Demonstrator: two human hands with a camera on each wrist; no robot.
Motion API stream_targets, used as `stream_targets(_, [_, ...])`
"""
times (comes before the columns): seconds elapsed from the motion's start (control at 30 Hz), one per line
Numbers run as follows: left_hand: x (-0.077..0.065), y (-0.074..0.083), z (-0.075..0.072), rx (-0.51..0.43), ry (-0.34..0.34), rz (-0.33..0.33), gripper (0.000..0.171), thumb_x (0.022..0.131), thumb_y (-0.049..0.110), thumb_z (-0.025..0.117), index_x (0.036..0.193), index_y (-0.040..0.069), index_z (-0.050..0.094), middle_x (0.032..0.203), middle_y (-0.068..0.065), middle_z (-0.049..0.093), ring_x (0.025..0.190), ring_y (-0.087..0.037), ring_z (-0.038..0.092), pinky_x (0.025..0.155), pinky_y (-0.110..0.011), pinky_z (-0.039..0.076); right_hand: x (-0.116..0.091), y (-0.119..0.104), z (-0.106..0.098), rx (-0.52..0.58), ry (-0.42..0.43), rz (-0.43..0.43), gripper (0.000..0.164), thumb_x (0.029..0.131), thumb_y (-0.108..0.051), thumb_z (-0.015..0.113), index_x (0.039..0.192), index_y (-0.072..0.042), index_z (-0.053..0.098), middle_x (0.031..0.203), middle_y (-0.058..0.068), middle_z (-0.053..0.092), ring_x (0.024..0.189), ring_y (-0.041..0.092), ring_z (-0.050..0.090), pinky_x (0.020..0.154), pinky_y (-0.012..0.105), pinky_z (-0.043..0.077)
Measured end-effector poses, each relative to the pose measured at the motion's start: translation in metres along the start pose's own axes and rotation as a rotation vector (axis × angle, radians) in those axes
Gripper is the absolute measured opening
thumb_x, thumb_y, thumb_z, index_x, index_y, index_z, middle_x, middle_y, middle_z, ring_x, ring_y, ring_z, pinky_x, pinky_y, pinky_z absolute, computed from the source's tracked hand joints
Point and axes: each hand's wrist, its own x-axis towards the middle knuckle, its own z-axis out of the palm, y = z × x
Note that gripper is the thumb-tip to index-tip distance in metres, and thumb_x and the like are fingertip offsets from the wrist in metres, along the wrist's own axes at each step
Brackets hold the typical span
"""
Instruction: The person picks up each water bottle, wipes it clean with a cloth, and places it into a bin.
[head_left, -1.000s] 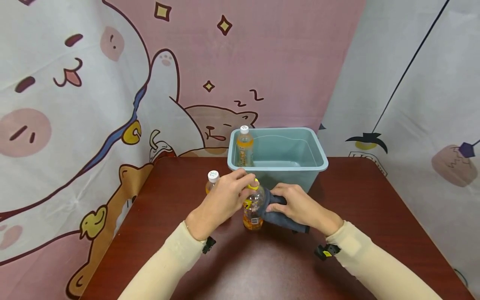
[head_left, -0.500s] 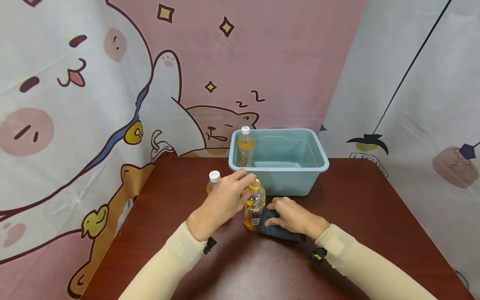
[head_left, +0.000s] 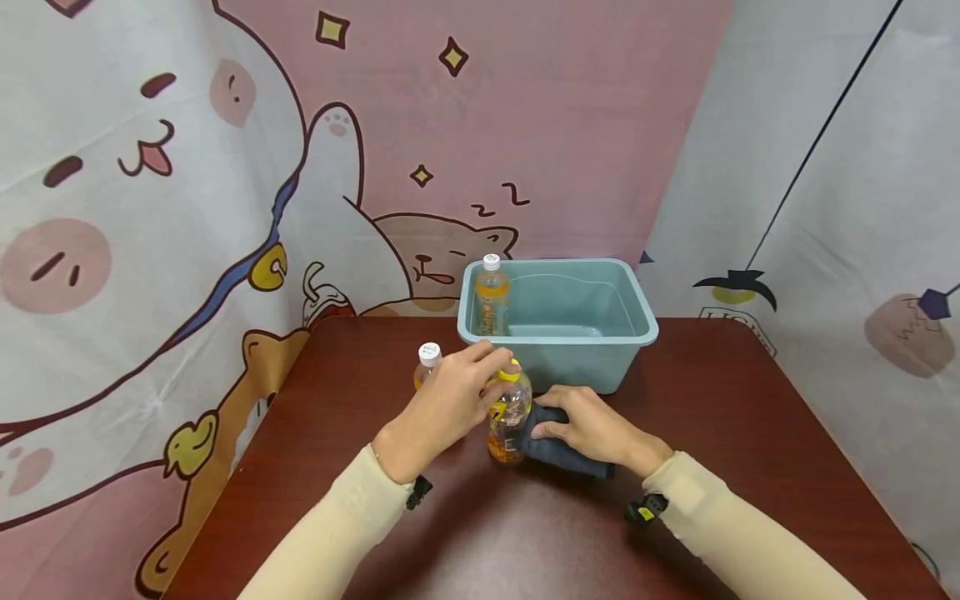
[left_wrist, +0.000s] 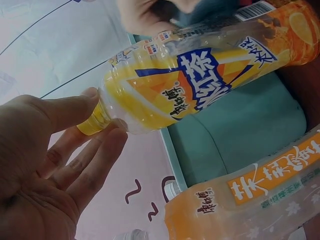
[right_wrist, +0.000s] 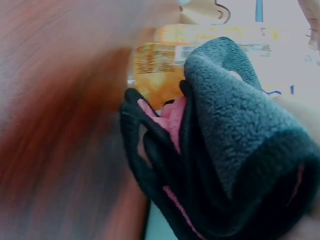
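My left hand [head_left: 457, 387] pinches the yellow cap [left_wrist: 95, 120] of a clear iced tea bottle [left_wrist: 200, 75] with a yellow and orange label. The bottle stands upright on the table. In my right hand [head_left: 588, 425] is a folded dark grey cloth [right_wrist: 240, 115] with black and pink edging, gripped between thumb and fingers and held against the bottle's right side. A second bottle [head_left: 429, 367] with a white cap and orange label is partly hidden behind my left hand.
A light blue-green plastic bin [head_left: 577, 362] stands behind the bottles. Inside its left end is a white-capped bottle [head_left: 492, 300]. The reddish-brown table [head_left: 360, 350] meets a printed cartoon curtain [head_left: 585, 125] at its back edge.
My right hand and the cloth have moved down the side of the bottle, then slightly up again. My left hand has kept its hold on the yellow cap.
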Motion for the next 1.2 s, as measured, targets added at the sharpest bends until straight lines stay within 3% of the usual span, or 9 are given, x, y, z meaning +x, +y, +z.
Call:
stream_targets(0.23, [0.0, 0.0, 0.0, -0.01, -0.015, -0.015, 0.026, 0.1, 0.004, 0.092, 0.118, 0.01, 0.075, 0.111, -0.004, 0.079, 0.094, -0.02, 0.085, 0.079, -0.027, 0.071, -0.002, -0.005, -0.013, 0.06, 0.063, 0.016, 0.043, 0.106, -0.033, 0.088, 0.145, -0.015, 0.082, 0.123, -0.006, 0.082, 0.106, 0.008, 0.074, 0.09, 0.029, 0.063])
stream_targets(0.5, [0.0, 0.0, 0.0, 0.004, -0.014, -0.011, 0.028, 0.099, 0.006, 0.094, 0.12, 0.011, 0.077, 0.112, -0.004, 0.079, 0.094, -0.017, 0.085, 0.08, -0.026, 0.071, -0.001, -0.015, -0.03, 0.039, 0.142, -0.044, 0.043, 0.106, -0.029, 0.089, 0.145, -0.012, 0.082, 0.122, -0.005, 0.081, 0.101, 0.007, 0.072, 0.085, 0.027, 0.062])
stream_targets(0.83, [-0.001, 0.0, 0.0, 0.018, -0.017, -0.014, 0.026, 0.101, 0.007, 0.093, 0.12, 0.012, 0.077, 0.111, -0.004, 0.079, 0.088, -0.014, 0.082, 0.075, -0.022, 0.068, 0.005, -0.033, -0.053, -0.01, 0.198, -0.078, 0.042, 0.106, -0.029, 0.09, 0.145, -0.013, 0.083, 0.126, -0.003, 0.082, 0.108, 0.011, 0.077, 0.086, 0.032, 0.064])
stream_targets(1.2, [-0.002, 0.0, 0.002, 0.021, -0.016, -0.022, 0.023, 0.103, 0.005, 0.089, 0.123, 0.013, 0.079, 0.113, -0.004, 0.079, 0.087, -0.013, 0.081, 0.073, -0.021, 0.068, 0.013, -0.044, -0.058, -0.011, 0.224, -0.064, 0.046, 0.105, -0.035, 0.091, 0.146, -0.018, 0.083, 0.129, -0.001, 0.081, 0.114, 0.017, 0.079, 0.087, 0.035, 0.066])
